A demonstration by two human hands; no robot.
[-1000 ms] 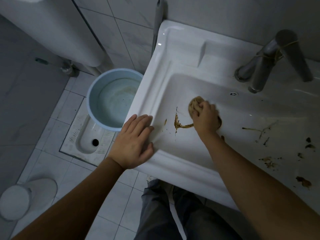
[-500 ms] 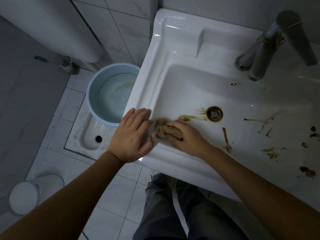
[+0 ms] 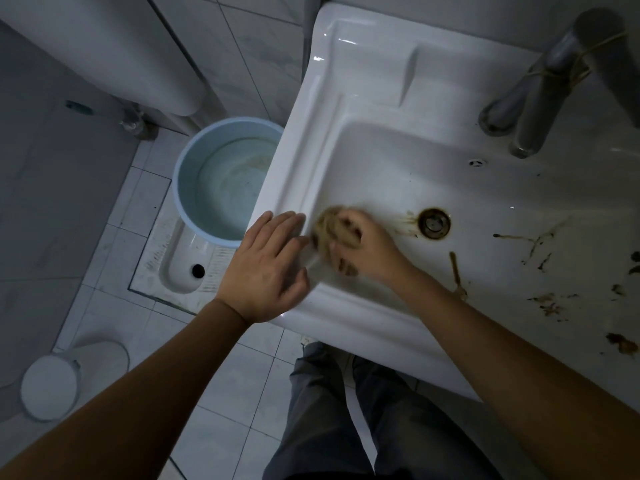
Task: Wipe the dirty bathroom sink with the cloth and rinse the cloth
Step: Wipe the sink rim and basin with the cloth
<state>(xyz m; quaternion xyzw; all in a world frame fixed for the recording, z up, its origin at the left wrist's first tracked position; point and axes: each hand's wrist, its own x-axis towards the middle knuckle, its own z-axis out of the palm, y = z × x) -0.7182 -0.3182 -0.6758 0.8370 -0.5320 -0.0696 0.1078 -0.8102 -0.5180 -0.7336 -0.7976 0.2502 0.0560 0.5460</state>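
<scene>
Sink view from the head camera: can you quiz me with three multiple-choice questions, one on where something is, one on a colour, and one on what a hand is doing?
1. Where does the blue bucket stand relative to the sink?
A) inside its basin
B) on the floor, to its left
C) on a shelf above it

2. What colour are the stains in the basin?
A) green
B) red
C) brown

3. What is the right hand doing?
A) gripping the cloth down in the basin
B) lying flat and empty
C) holding a bottle

Answers:
1 B: the bucket sits on the floor tiles beside the sink's left edge.
2 C: brown streaks and blots mark the white basin.
3 A: its fingers curl round the cloth against the basin's left wall.
</scene>
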